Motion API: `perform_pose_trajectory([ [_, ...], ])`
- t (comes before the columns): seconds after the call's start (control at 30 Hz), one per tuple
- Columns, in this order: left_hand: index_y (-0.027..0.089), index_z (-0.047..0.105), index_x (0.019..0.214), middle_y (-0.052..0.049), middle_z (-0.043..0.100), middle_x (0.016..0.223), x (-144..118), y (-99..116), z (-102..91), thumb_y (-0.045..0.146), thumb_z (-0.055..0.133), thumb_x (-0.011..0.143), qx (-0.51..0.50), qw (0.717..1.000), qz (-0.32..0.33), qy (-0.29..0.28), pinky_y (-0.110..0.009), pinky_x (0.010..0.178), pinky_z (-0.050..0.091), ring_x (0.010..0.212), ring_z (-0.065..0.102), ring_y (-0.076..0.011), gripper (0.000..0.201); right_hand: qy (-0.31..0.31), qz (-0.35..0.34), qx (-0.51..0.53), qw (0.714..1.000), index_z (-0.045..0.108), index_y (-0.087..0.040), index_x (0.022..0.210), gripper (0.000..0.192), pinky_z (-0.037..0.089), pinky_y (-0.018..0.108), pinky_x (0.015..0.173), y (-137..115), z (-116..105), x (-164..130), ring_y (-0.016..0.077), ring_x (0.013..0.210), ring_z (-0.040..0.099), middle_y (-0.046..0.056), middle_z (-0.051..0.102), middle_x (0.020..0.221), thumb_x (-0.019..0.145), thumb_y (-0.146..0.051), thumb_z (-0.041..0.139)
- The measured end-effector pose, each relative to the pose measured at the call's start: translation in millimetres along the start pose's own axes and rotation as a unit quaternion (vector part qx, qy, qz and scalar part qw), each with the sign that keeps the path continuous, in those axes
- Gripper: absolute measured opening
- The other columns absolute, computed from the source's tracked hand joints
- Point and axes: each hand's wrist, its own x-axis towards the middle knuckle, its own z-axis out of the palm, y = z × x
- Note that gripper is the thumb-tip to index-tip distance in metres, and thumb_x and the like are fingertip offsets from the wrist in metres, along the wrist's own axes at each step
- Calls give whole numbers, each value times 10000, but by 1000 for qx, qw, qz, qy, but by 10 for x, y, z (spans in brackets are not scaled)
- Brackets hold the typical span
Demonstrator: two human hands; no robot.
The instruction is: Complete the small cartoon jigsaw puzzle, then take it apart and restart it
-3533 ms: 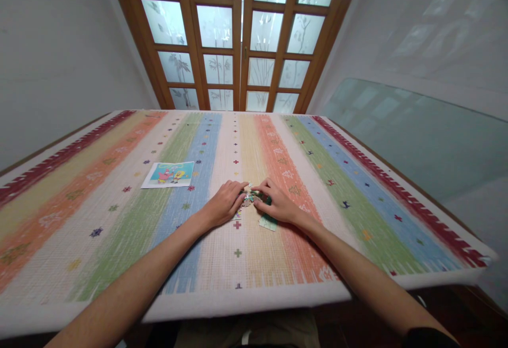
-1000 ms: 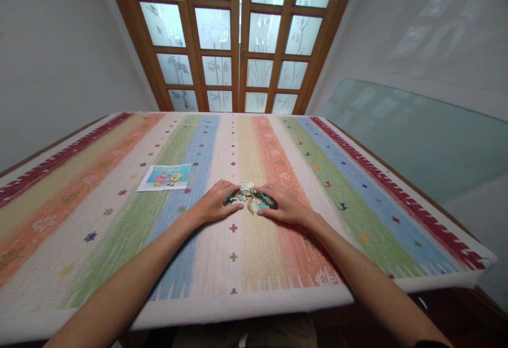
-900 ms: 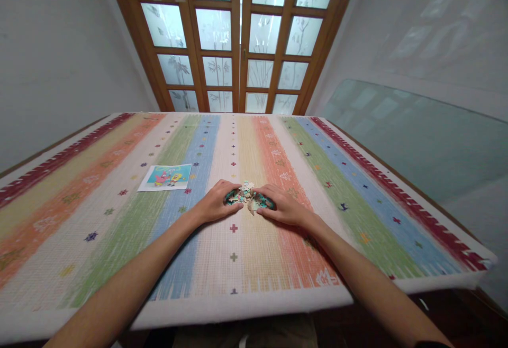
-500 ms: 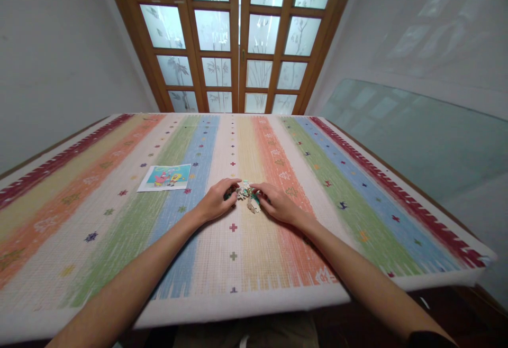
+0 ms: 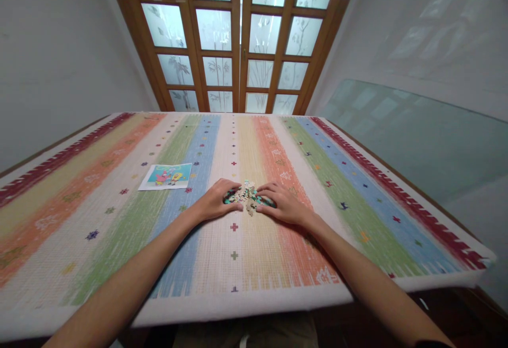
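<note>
A small heap of jigsaw puzzle pieces lies on the yellow stripe of the tablecloth, some showing teal and others pale backs. My left hand curves around the heap's left side, thumb and fingers apart, with several pieces inside the curve. From the right, my right hand cups the other side in the same way, its fingers spread over the edge of the pieces. Neither hand has closed around a piece. Left of my hands lies a printed picture card with cartoon figures on a teal background.
The striped, patterned tablecloth covers a wide table, whose near edge runs just in front of me. Wooden doors with frosted panes stand beyond the far edge. A glass sheet leans against the right wall.
Both hands have opened wider, thumbs and fingers now further apart. The right hand has shifted slightly right, and more of the pieces show, spread out between the hands.
</note>
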Motion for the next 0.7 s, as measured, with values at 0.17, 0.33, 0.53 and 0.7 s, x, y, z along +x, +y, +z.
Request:
perform_pose_trajectory([
  [0.17, 218, 667, 1197, -86, 728, 1103, 1, -12, 35, 306, 626, 956, -22, 999, -20, 18, -447, 947, 540, 1021, 664, -245, 260, 19, 3, 40, 999, 673, -222, 1054, 119, 520, 444, 874, -80, 53, 48, 268, 961, 627, 103, 696, 1004, 985, -295, 608],
  [0.33, 188, 683, 1150, -86, 741, 1043, 39, -38, 49, 229, 541, 977, -60, 994, -51, 79, -416, 921, 564, 960, 694, -222, 228, 40, 23, 90, 995, 643, -215, 995, 79, 522, 385, 805, -128, 102, 102, 231, 871, 631, 77, 686, 937, 981, -238, 568],
  [0.53, 187, 686, 1154, -89, 743, 1122, 77, 31, 23, 192, 478, 981, -99, 988, -70, 100, -438, 977, 557, 1031, 700, -226, 270, 99, 64, 139, 983, 650, -212, 1098, 174, 530, 389, 819, -103, 131, 131, 228, 888, 656, 89, 713, 1010, 984, -244, 524],
  [0.7, 214, 641, 1301, -110, 693, 1299, 49, 125, 55, 315, 572, 982, -87, 996, -24, 26, -489, 1082, 494, 1220, 638, -263, 342, 94, 67, 132, 985, 657, -194, 1107, 186, 522, 396, 832, -93, 96, 121, 231, 904, 653, 103, 717, 1029, 983, -238, 524],
])
